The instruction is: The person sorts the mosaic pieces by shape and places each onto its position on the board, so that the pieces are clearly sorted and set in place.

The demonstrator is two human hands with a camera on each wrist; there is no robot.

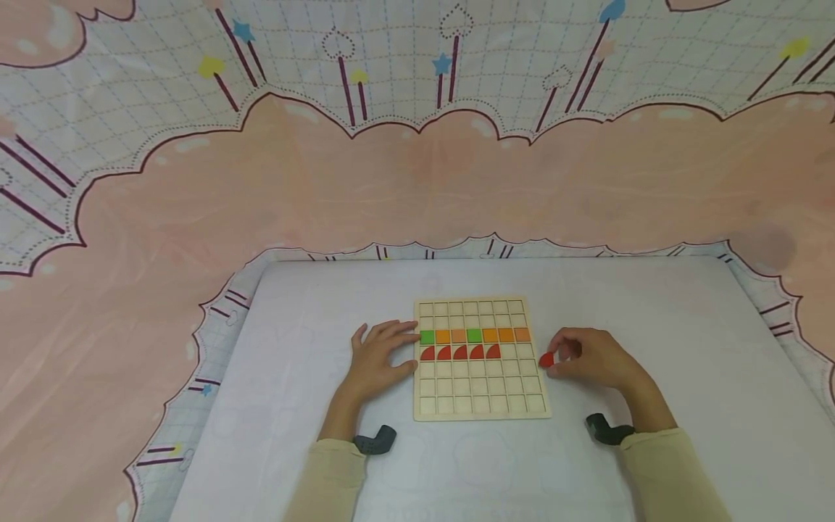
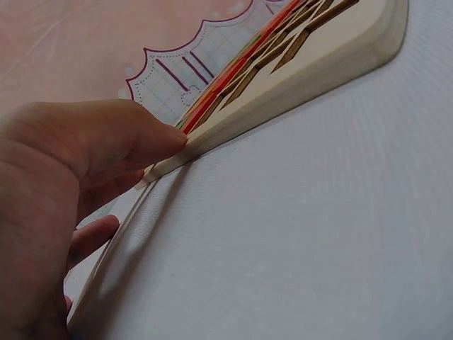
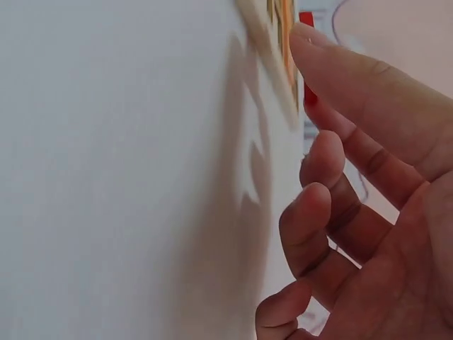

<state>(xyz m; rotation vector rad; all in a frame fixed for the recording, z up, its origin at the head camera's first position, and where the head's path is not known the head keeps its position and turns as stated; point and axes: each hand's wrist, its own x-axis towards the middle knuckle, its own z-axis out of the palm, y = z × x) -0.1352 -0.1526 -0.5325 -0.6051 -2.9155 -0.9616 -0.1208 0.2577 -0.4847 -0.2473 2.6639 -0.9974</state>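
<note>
A wooden grid board [image 1: 483, 406] lies flat on the white table. Coloured squares [image 1: 474, 336], green and orange, fill one row, and several red quarter-circle pieces [image 1: 460, 353] sit in the row below from the left. My left hand [image 1: 378, 361] rests against the board's left edge, fingers spread and the thumb [image 2: 159, 140] touching its side. Just off the right edge, my right hand [image 1: 590, 357] pinches a red piece [image 1: 546, 359] between thumb and index finger. In the right wrist view that red piece [image 3: 306, 18] is partly hidden behind the thumb, and the other fingers curl loosely.
The white table [image 1: 313, 304] extends around the board. Black wrist bands [image 1: 376, 441] show at both wrists, beside beige sleeves [image 1: 329, 478]. Behind the table hangs a peach and white patterned cloth [image 1: 391, 188].
</note>
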